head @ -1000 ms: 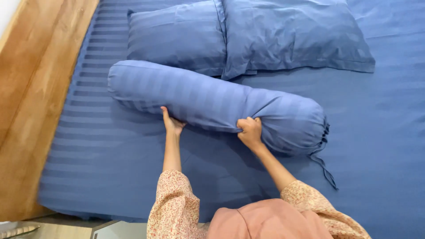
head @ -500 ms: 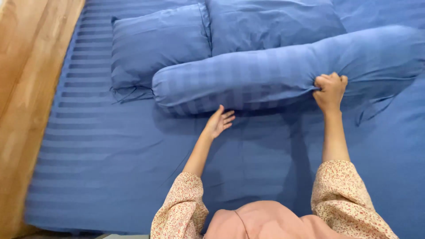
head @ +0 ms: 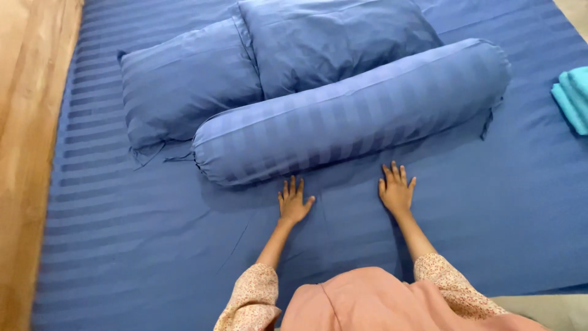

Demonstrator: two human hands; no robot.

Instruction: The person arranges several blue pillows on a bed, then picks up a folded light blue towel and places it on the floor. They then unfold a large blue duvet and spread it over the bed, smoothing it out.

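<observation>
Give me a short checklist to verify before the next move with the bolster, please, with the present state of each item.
1. Left hand free: ok, flat on the sheet, fingers spread.
2. Right hand free: ok, flat, holding nothing.
3. Bolster released: ok, both hands lie just below it.
4. Bolster against the two pillows: ok, it rests on their lower edges.
5. Sheet smooth: not ok, creases near the hands.
6. Turquoise cloth kept apart: ok, at the right edge.

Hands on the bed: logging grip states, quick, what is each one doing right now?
Left hand: open, flat on the blue sheet, holding nothing.
Right hand: open, flat on the sheet beside the bolster, holding nothing.
</observation>
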